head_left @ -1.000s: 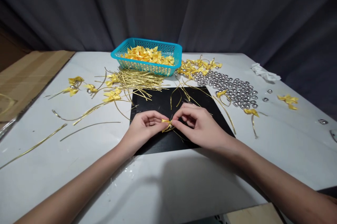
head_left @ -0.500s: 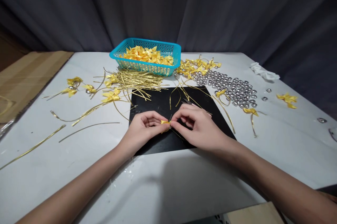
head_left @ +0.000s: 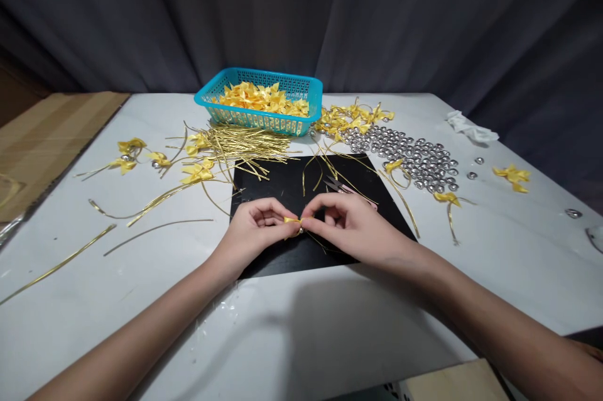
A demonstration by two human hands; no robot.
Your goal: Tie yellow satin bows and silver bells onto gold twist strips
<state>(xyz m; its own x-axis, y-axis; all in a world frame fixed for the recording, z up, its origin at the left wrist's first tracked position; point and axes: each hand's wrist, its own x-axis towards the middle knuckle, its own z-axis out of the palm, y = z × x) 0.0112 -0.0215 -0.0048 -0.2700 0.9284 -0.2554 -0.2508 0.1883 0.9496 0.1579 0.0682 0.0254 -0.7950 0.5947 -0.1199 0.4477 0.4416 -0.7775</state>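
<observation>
Yellow ribbon bow (head_left: pixel 291 220): between the fingertips of both hands, over the black mat (head_left: pixel 282 259); clock centre, 12 o'clock away from the person.
Left hand (head_left: pixel 257 225): at 9 o'clock; thumb and forefinger pinching the ribbon.
Right hand (head_left: pixel 355 222): at 3 o'clock; thumb and forefinger pinched closed at the bow's edge, on ribbon or cord; cannot tell which.
Silver bead (head_left: pixel 301 230): at 4 o'clock, just beside the bow; probably hard and slippery.
Ribbon handling: likely light, soft, easily creased.
Hold point: pinch near the middle, sparing the loops.
Scissors (head_left: pixel 335 185): at 2 o'clock, beyond the right hand.
</observation>
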